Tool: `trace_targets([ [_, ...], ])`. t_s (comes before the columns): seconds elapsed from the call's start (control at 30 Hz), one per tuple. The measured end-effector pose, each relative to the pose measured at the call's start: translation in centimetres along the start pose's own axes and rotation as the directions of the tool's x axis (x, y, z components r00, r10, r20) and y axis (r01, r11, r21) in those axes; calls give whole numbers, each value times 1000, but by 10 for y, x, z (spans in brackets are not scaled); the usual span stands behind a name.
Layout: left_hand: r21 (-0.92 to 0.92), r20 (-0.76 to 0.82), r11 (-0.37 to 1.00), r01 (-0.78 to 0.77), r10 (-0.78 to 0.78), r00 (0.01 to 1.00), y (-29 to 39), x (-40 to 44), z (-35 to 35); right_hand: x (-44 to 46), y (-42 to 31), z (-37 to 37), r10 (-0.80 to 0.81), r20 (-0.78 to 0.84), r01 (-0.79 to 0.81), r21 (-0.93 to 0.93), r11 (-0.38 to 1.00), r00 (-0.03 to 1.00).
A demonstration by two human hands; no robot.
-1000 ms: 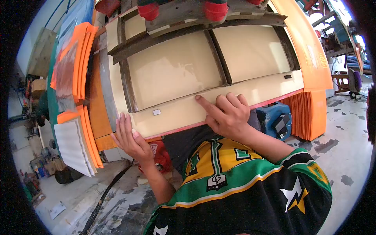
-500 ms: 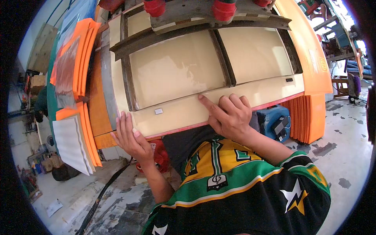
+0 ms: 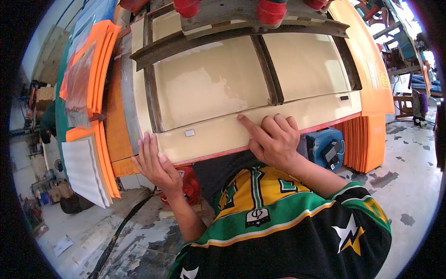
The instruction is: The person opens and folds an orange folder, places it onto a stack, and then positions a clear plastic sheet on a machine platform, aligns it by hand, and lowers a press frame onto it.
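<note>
A cream-coloured flat board (image 3: 218,125) with a red front edge lies before me, and a dark metal frame (image 3: 274,69) rests on it. My left hand (image 3: 160,169) lies at the board's front left corner, its fingers stretched out flat and holding nothing. On the board, my right hand (image 3: 276,139) points with its index finger, the tip touching or close to the surface just in front of the frame's front edge. Its other fingers are curled with nothing visible in them. Near the left hand is a small white rectangle (image 3: 189,133); a small black one (image 3: 344,98) sits at the right.
Overhead is a metal plate with red knobs (image 3: 271,11). Orange sheets (image 3: 95,69) and white sheets (image 3: 81,169) stand at the left. A stack of orange sheets (image 3: 367,144) and a blue box (image 3: 320,146) are at the right. A dark cable (image 3: 123,228) runs along the floor.
The view has shifted very slightly. Both hands keep nearly the same pose and place on the board.
</note>
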State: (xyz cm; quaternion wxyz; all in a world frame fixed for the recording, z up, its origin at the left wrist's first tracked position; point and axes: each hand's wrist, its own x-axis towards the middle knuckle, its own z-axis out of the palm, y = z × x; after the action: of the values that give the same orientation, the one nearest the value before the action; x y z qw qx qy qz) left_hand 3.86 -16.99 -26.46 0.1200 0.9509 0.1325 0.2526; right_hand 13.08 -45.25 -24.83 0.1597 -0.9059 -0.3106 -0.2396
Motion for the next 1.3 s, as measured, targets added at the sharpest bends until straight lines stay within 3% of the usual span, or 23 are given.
trace_targets([
  [0.93,8,-13,1000,10,-10,1000,-7,-2,3,-2,1,-1,-21,-14,21,25,999,1000],
  [1.0,42,-8,999,-5,5,1000,-10,-6,4,1,-2,-6,36,57,-39,53,998,998],
  [1.2,98,-51,995,4,1,999,-12,-8,6,0,-2,-4,7,51,-8,27,1000,999],
  [1.3,120,-49,993,-7,13,999,-14,-11,8,3,0,-9,-3,131,-3,41,999,991],
])
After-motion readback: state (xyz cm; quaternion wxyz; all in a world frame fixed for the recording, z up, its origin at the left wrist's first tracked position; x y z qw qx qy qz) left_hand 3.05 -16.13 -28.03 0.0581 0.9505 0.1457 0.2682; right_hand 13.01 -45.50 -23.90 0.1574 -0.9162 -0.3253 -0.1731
